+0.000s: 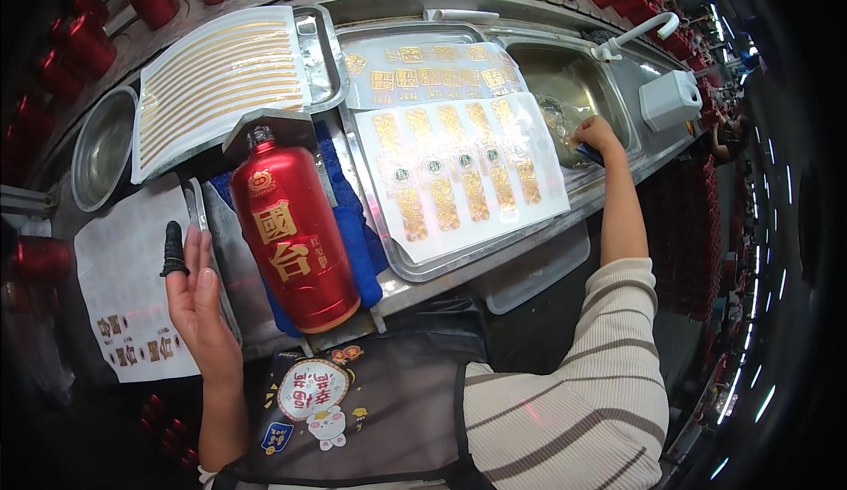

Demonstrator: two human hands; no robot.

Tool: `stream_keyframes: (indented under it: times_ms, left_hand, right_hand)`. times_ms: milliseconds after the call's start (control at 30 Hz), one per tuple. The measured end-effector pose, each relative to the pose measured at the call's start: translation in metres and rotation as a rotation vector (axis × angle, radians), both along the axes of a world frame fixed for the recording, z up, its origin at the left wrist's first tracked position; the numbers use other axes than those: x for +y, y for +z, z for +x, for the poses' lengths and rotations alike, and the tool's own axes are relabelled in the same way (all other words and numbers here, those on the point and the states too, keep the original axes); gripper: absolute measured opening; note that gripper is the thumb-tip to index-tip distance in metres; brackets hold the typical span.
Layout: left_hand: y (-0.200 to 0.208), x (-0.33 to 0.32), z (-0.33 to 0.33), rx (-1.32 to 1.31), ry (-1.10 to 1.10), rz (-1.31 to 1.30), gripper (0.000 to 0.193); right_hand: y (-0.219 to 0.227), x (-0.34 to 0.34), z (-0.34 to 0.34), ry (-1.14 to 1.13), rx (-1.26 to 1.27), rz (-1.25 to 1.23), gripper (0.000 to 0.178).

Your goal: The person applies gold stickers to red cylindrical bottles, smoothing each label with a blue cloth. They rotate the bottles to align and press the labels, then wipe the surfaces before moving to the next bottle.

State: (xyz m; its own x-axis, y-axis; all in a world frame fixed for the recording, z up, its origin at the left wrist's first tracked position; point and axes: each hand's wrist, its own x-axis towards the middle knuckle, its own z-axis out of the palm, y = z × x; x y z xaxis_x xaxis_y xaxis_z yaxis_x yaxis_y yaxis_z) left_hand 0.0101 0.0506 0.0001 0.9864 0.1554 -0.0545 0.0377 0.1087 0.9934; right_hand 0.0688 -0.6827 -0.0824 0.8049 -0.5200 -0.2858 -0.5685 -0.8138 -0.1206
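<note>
A red bottle (288, 225) with gold characters and a dark neck rests on a stand in front of me. My left hand (196, 296) is raised just left of it, fingers stretched out and holding nothing; one finger wears a black finger cot. Away to the right, my right hand (597, 137) reaches over the near edge of the sink (538, 58), its fingers closed around a small dark-blue piece I cannot identify. Shallow water and some clear film bits (556, 119) show below it. Left of that hand, a sheet of gold decals (459, 168) lies on a metal tray (415, 269).
A sheet of gold strips (225, 75) lies at the back left, near a metal bowl (104, 150). Another sheet (132, 269) with a few decals lies at left. Blue cloth (353, 243) sits beside the bottle. A white faucet (640, 36) and white jug (670, 100) stand right.
</note>
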Motion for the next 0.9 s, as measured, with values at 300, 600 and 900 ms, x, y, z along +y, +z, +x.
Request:
stream_keyframes:
  times_ms: [300,600,900]
  left_hand:
    - [0.072,-0.059,0.053,-0.282,-0.428,-0.013,0.030]
    - [0.083,-0.126,0.087,-0.231,-0.882,0.079,0.041]
    - [0.053,0.004,0.004,0.087,-0.594,0.218,0.038]
  right_hand:
    - [0.217,0.228,0.019,0.371,-0.018,0.058,0.020]
    - [0.293,0.402,-0.001,0.870,-0.100,0.668,0.012]
    - [0.156,0.455,-0.044,0.682,-0.009,0.957,0.017]
